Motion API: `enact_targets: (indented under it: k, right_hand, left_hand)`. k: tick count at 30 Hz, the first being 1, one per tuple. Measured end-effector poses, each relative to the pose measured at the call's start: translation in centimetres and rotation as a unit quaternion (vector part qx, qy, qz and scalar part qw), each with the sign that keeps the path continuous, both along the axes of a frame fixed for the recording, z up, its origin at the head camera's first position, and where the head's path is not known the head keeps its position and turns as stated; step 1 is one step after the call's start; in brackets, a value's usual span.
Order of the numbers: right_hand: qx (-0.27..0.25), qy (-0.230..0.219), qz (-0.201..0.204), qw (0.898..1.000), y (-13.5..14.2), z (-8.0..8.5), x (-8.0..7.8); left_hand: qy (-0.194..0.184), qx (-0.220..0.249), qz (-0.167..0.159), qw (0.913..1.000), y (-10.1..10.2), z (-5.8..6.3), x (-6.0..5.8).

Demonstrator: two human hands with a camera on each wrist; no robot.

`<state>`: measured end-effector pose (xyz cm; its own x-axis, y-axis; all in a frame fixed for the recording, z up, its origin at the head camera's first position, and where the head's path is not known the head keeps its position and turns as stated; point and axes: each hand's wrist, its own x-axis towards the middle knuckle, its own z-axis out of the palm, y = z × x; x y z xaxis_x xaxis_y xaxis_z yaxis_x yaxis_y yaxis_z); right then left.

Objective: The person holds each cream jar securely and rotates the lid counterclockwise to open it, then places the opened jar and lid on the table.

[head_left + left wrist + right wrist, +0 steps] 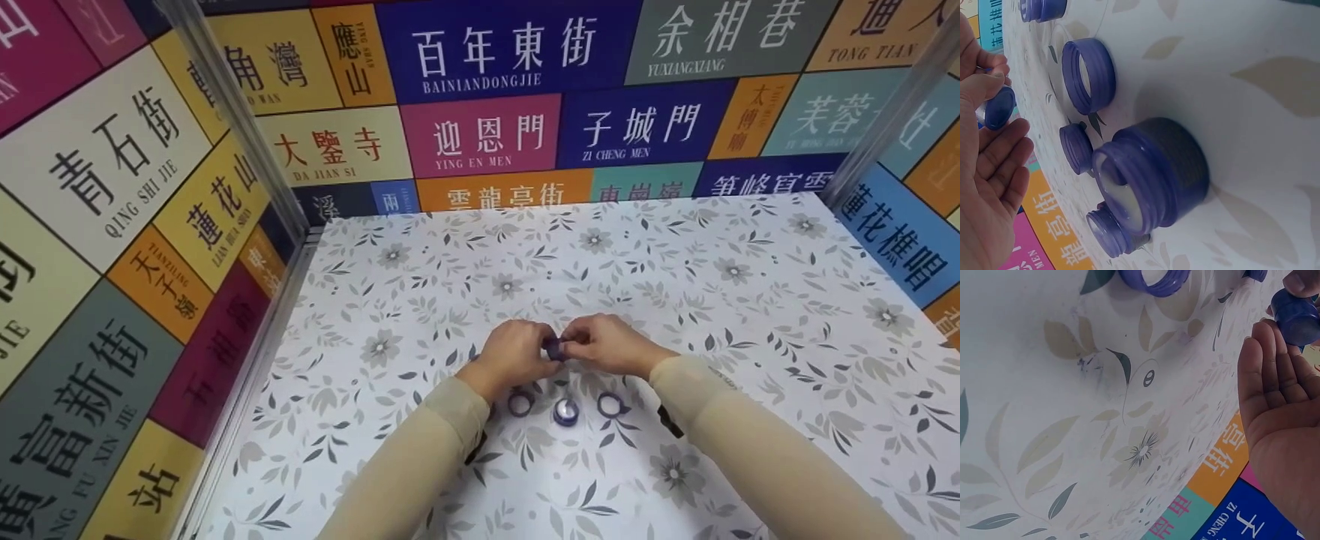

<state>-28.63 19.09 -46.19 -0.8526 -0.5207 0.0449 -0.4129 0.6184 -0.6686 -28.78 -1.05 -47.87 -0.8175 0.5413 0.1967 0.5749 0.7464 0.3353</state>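
A small purple jar (555, 349) is held up between both hands over the table. My left hand (517, 356) pinches it from the left; in the left wrist view the thumb lies across the jar (1000, 107) and the other fingers spread loosely below. My right hand (611, 345) grips its other side, its fingers (1275, 365) reaching alongside the jar (1297, 318) in the right wrist view. Part of the jar is hidden by the fingers. Nearest the left wrist stands an uncapped purple jar (1157, 174) with whitish content, and another jar (1114, 230) behind it.
Purple screw lids (521, 403) (611, 405) and a jar (566, 411) stand in front of the hands. Another lid (1075, 147) shows in the left wrist view. A flower-patterned cloth (450, 300) covers the table. Sign-covered walls (480, 139) rise behind and at the sides.
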Motion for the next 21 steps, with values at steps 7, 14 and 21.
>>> enact_targets:
  k: [7, 14, 21]
  right_hand:
    - [0.005, -0.009, 0.002, 1.000, 0.20, -0.46, -0.08]
    - [0.010, -0.024, 0.005, 1.000, 0.33, -0.45, -0.08]
    - [-0.010, -0.035, 0.018, 0.999, 0.26, -0.32, -0.06]
  left_hand:
    - [-0.008, -0.004, -0.007, 0.9999, 0.03, -0.21, 0.04]
    - [-0.010, -0.007, -0.014, 0.9998, -0.11, -0.10, 0.03]
    - [-0.036, -0.015, -0.012, 0.9992, -0.39, 0.28, -0.09]
